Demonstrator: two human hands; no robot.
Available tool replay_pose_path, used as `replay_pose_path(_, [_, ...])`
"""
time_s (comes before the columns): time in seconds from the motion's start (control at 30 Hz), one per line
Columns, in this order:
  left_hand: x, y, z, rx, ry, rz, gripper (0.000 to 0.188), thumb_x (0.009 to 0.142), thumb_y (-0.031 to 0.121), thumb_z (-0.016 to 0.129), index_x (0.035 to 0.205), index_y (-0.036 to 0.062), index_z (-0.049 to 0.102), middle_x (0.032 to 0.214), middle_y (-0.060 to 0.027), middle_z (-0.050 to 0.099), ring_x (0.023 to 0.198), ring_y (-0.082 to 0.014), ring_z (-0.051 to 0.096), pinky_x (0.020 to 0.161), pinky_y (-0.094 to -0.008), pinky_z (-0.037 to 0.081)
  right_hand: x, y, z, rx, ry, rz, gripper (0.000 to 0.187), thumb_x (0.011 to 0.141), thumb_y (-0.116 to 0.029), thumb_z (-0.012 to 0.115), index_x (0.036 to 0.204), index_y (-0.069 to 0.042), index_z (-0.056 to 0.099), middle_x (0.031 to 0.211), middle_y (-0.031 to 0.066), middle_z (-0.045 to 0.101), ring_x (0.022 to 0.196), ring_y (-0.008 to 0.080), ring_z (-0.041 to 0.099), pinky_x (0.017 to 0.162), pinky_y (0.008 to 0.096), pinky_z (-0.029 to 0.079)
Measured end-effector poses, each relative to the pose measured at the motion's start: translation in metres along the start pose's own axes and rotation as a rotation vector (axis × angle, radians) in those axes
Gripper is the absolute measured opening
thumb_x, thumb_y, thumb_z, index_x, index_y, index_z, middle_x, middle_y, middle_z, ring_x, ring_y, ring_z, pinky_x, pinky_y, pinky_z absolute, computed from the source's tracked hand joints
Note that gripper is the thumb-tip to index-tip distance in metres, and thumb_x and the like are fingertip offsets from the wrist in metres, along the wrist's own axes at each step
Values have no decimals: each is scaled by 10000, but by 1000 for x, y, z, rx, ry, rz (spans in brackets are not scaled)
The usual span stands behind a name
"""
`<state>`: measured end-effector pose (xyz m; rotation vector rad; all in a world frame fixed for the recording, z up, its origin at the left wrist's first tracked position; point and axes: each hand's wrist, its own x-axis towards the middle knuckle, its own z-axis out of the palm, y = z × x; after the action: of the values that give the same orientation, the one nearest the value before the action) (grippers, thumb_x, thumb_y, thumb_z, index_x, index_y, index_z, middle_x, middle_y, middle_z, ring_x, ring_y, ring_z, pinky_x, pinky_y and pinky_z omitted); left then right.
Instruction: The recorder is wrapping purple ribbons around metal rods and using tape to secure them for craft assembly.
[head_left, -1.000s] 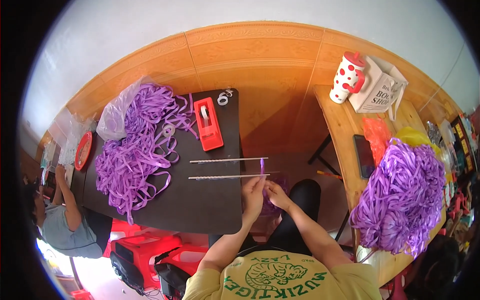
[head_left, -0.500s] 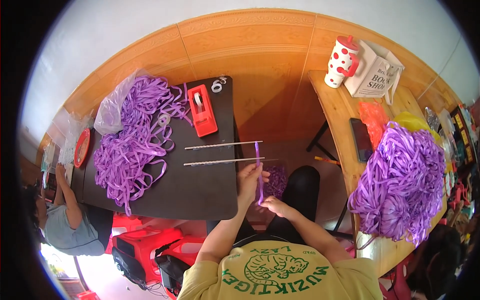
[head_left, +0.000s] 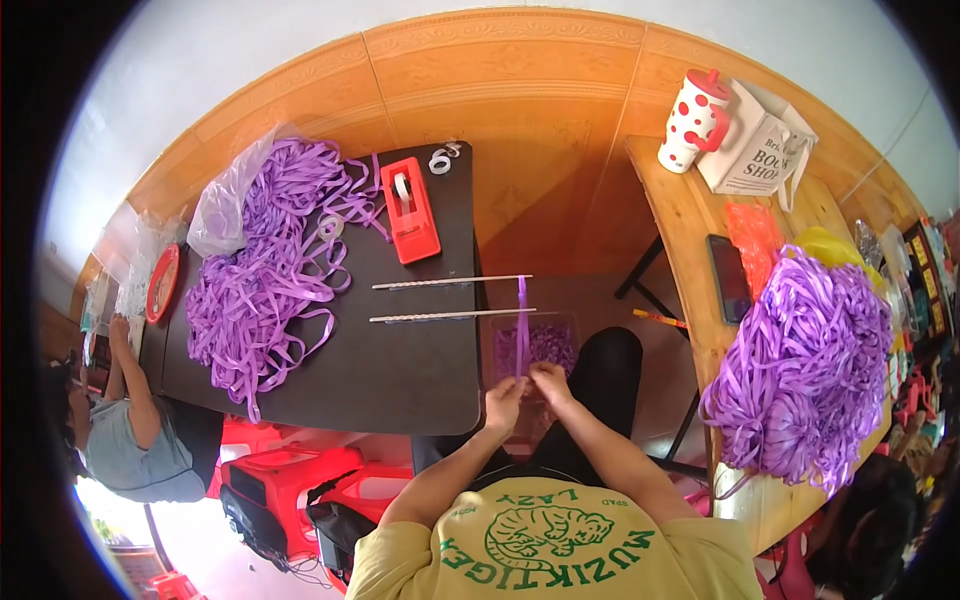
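- Pinching ribbon [head_left: 522, 340]: your left hand [head_left: 504, 402]; right hand [head_left: 550, 384] grip, can't tell.
- Lettering: your shirt [head_left: 545, 540], plus bag [head_left: 752, 150] right of sticks [head_left: 450, 282].
- Ribbon's long axis crosses sticks, pointing toward you.

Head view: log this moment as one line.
left hand: pinching purple ribbon | right hand: beside it, grip unclear | purple ribbon: straight, upper pale stick to hands | lower pale stick: overhangs black table

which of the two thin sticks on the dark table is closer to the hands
The lower stick, on the side toward the left hand and right hand; the upper stick lies beyond it, farther from both.
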<state>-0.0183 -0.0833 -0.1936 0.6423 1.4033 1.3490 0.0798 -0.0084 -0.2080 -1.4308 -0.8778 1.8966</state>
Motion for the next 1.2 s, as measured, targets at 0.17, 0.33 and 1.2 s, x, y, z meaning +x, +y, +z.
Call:
replay_pose_path(0.17, [-5, 3, -7, 37, 50, -71, 165, 911, 160, 576, 939, 22, 662, 804, -26, 665, 722, -78, 583, 632, -209, 432, -1, -37, 4, -170, -11, -579, 78, 803, -74, 622, 779, -1, 636, 678, -8, 582, 618, 62, 506, 559, 222, 391])
replay_pose_path(0.33, [-12, 15, -5, 32, -17, -93, 163, 917, 164, 566, 933, 37, 666, 804, -13, 663, 728, -74, 583, 632, -205, 429, -6, -35, -1, -511, -31, -697, 72, 793, -52, 598, 794, 14, 629, 643, 49, 580, 589, 96, 509, 542, 254, 396])
replay_pose_path(1.2, [-28, 69, -5, 381, -3, 219, 119, 823, 87, 667, 868, 1, 598, 729, -6, 590, 649, -67, 524, 583, -224, 436, -64, -27, -17, -429, -521, 29, 67, 735, -66, 681, 748, -11, 645, 646, 28, 600, 570, 101, 546, 519, 242, 426])
